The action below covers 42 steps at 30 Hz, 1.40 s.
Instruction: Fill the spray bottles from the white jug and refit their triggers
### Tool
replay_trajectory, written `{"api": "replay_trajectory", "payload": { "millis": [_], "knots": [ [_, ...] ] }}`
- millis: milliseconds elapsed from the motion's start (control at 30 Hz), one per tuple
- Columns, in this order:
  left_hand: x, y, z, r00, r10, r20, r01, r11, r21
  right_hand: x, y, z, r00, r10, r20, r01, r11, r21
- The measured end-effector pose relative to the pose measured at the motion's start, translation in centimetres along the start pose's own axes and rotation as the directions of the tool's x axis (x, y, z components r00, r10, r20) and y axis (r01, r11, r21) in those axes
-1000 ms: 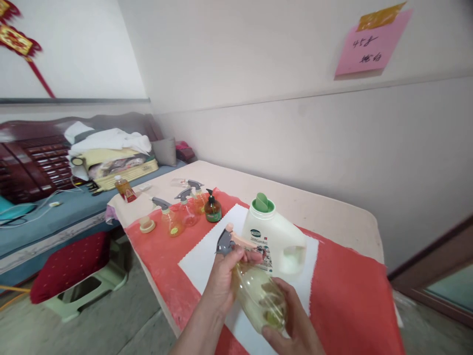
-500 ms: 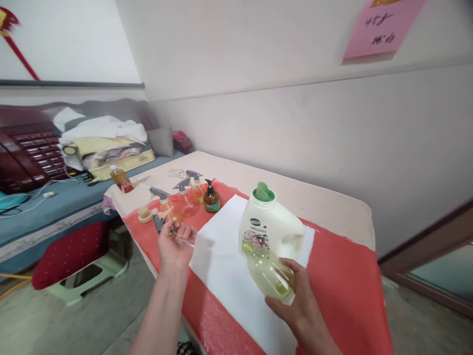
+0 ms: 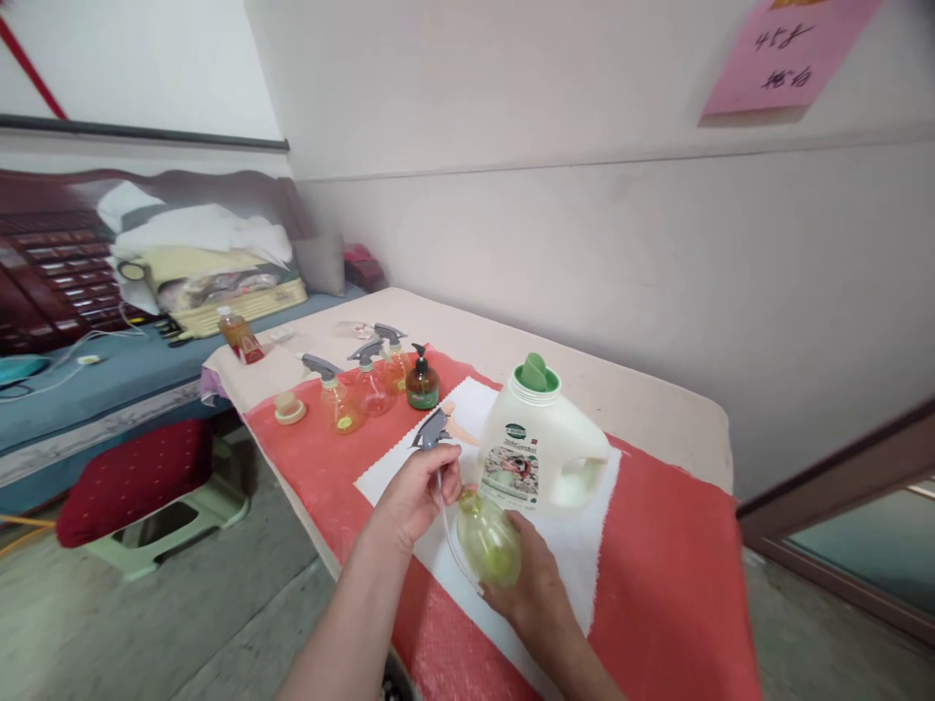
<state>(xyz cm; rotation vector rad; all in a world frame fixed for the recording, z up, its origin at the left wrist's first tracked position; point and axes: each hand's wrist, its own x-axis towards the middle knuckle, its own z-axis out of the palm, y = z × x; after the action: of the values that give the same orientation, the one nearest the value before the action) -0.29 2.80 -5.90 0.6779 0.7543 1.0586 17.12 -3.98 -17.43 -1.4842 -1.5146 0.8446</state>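
My left hand point(image 3: 420, 492) grips a grey trigger spray head point(image 3: 433, 428), whose thin clear dip tube point(image 3: 451, 545) hangs down beside the bottle. My right hand point(image 3: 533, 574) is wrapped round a yellow-green see-through spray bottle point(image 3: 488, 545), tilted with its open neck toward my left hand. The two hands are close together over a white cloth point(image 3: 541, 633). Just behind them stands a large cream detergent jug point(image 3: 541, 448) with a green spout insert point(image 3: 535, 372) and no cap over it.
Several spray bottles with grey triggers, such as a pink one point(image 3: 375, 389), stand at the left beside a brown pump bottle point(image 3: 423, 382). A beige cap point(image 3: 290, 407) lies on the red cloth point(image 3: 672, 584). An amber bottle point(image 3: 240, 336) stands at the table's left; a red-topped stool point(image 3: 138, 477) is below.
My left hand has brought the spray head to the right, over the white cloth. My right hand has moved the yellow-green bottle left, so the two are now side by side.
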Motion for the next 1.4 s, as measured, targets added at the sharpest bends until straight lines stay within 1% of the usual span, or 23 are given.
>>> {"api": "replay_trajectory", "payload": {
  "millis": [133, 300, 367, 467, 533, 600, 667, 700, 800, 867, 967, 1033, 1133, 1200, 1233, 1300, 1367, 1400],
  "knots": [
    [0.2, -0.3, -0.1, 0.996, -0.066, -0.062, 0.068, 0.997, 0.032, 0.1, 0.5, 0.5, 0.999, -0.043, 0.003, 0.043, 0.991, -0.124],
    [0.5, -0.8, 0.2, 0.997, -0.072, -0.022, 0.073, 0.996, 0.049, -0.2, 0.7, 0.3, 0.999, -0.048, 0.014, 0.049, 0.982, -0.181],
    [0.6, -0.6, 0.0, 0.995, -0.051, -0.081, 0.053, 0.998, 0.025, -0.6, 0.5, -0.2, 0.998, -0.053, 0.022, 0.056, 0.984, -0.170],
    [1.0, 0.2, -1.0, 0.977, 0.010, -0.215, -0.032, 0.995, -0.099, -1.3, -0.2, -1.8, 0.999, -0.038, 0.006, 0.039, 0.989, -0.142],
    [1.2, 0.8, -1.6, 0.953, 0.030, -0.301, -0.095, 0.975, -0.203, -1.4, -1.0, -3.2, 0.999, 0.027, -0.044, -0.030, 0.997, -0.075],
    [1.5, 1.3, -2.1, 0.928, 0.020, -0.371, -0.131, 0.952, -0.277, -1.1, -1.9, -4.5, 0.985, 0.138, -0.106, -0.133, 0.990, 0.048],
    [1.6, 1.6, -2.3, 0.912, 0.001, -0.410, -0.142, 0.939, -0.312, 0.0, -2.8, -5.5, 0.965, 0.223, -0.139, -0.198, 0.964, 0.178],
    [1.7, 1.7, -2.3, 0.910, -0.004, -0.415, -0.142, 0.937, -0.320, 0.8, -3.3, -5.8, 0.961, 0.233, -0.148, -0.198, 0.956, 0.215],
    [1.7, 1.8, -2.1, 0.907, -0.012, -0.420, -0.143, 0.931, -0.335, 4.1, -4.1, -6.2, 0.975, 0.166, -0.147, -0.123, 0.957, 0.263],
    [1.6, 1.7, -2.0, 0.908, -0.012, -0.420, -0.147, 0.927, -0.345, 6.8, -4.2, -6.2, 0.981, 0.122, -0.150, -0.075, 0.956, 0.283],
    [1.5, 1.7, -2.0, 0.910, 0.000, -0.414, -0.161, 0.921, -0.354, 10.3, -4.0, -6.1, 0.981, 0.094, -0.168, -0.033, 0.943, 0.332],
    [1.5, 1.7, -2.0, 0.911, 0.008, -0.411, -0.168, 0.920, -0.353, 11.4, -4.2, -6.2, 0.984, 0.060, -0.168, 0.003, 0.934, 0.357],
    [1.6, 1.7, -2.1, 0.913, 0.014, -0.408, -0.168, 0.923, -0.346, 10.8, -5.2, -7.5, 0.986, 0.006, -0.165, 0.054, 0.933, 0.356],
    [1.7, 1.8, -2.1, 0.915, 0.019, -0.404, -0.170, 0.924, -0.342, 9.4, -6.0, -9.0, 0.988, -0.010, -0.157, 0.058, 0.951, 0.303],
    [1.7, 1.9, -2.0, 0.915, 0.020, -0.402, -0.171, 0.924, -0.342, 8.5, -6.3, -9.9, 0.988, -0.011, -0.152, 0.048, 0.968, 0.245],
    [1.7, 1.9, -2.0, 0.917, 0.019, -0.398, -0.170, 0.923, -0.346, 6.7, -6.7, -11.7, 0.985, -0.012, -0.171, 0.020, 0.999, 0.047],
    [1.6, 1.9, -2.0, 0.922, 0.016, -0.387, -0.162, 0.923, -0.348, 4.8, -6.6, -13.1, 0.981, -0.031, -0.191, 0.001, 0.988, -0.157],
    [1.6, 1.9, -2.0, 0.925, 0.014, -0.380, -0.155, 0.926, -0.345, 3.9, -6.5, -13.7, 0.980, -0.051, -0.193, 0.005, 0.973, -0.230]
  ]
}}
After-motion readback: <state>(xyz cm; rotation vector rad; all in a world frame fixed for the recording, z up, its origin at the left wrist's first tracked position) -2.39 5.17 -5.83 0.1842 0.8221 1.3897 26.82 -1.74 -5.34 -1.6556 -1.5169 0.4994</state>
